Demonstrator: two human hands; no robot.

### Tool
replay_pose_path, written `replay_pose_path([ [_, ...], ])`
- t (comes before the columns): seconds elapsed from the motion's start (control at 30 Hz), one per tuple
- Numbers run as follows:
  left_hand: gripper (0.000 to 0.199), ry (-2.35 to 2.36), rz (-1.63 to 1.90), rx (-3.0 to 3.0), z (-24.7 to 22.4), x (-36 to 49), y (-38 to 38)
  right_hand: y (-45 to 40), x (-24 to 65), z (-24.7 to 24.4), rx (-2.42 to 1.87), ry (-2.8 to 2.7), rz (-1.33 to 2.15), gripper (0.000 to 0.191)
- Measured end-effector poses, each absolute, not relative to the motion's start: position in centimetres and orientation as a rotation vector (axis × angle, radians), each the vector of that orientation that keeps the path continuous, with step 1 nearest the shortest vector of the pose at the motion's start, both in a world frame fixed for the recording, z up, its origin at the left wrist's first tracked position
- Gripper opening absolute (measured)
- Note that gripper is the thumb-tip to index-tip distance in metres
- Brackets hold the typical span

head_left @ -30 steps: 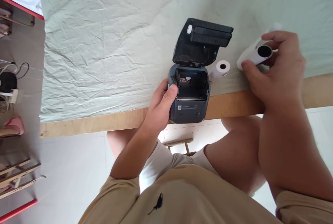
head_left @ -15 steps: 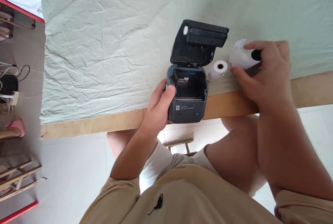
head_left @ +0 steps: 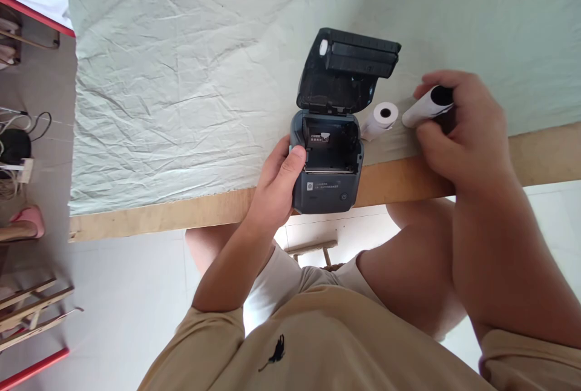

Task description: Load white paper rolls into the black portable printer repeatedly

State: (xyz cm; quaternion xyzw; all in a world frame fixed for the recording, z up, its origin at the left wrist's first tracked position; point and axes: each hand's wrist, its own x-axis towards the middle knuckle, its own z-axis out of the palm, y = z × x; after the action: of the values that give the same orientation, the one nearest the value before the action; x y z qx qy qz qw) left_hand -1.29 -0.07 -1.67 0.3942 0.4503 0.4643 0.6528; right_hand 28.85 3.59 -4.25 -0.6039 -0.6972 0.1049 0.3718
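Note:
My left hand [head_left: 279, 188] grips the left side of a dark label printer [head_left: 327, 194], thumb on its edge. The printer's black lid [head_left: 351, 70] is swung up, and the paper bay inside holds no roll. Just right of the printer, a small white paper roll [head_left: 380, 120] stands tilted on the cloth, its dark core facing up. Farther right, my right hand [head_left: 467, 128] has its fingers and thumb closed round a larger white roll [head_left: 420, 111] with a wide black core. Part of that roll is hidden by the fingers.
A wrinkled pale green cloth [head_left: 181, 88] covers the table, whose wooden edge [head_left: 181, 215] runs in front of me. My legs are beneath it. At the left are cables [head_left: 22, 118], a pink shoe [head_left: 31, 221] and a wooden rack [head_left: 31, 312] on the floor.
My right hand has closed more tightly round the larger roll, and the loose paper flap at its top no longer shows. The left hand and printer have hardly moved.

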Motion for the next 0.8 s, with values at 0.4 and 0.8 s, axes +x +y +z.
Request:
replay_pose_path([
  [0.4, 0.055, 1.027, 1.041, 0.908, -1.4, -1.2, 0.0, 3.7, 26.7, -2.5, -1.116, -1.449, -0.12, 0.066],
  [0.8, 0.062, 0.982, 1.003, 0.935, -1.5, -1.4, 0.0, 1.4, 18.5, 0.0, -1.057, -1.896, 0.012, 0.027],
])
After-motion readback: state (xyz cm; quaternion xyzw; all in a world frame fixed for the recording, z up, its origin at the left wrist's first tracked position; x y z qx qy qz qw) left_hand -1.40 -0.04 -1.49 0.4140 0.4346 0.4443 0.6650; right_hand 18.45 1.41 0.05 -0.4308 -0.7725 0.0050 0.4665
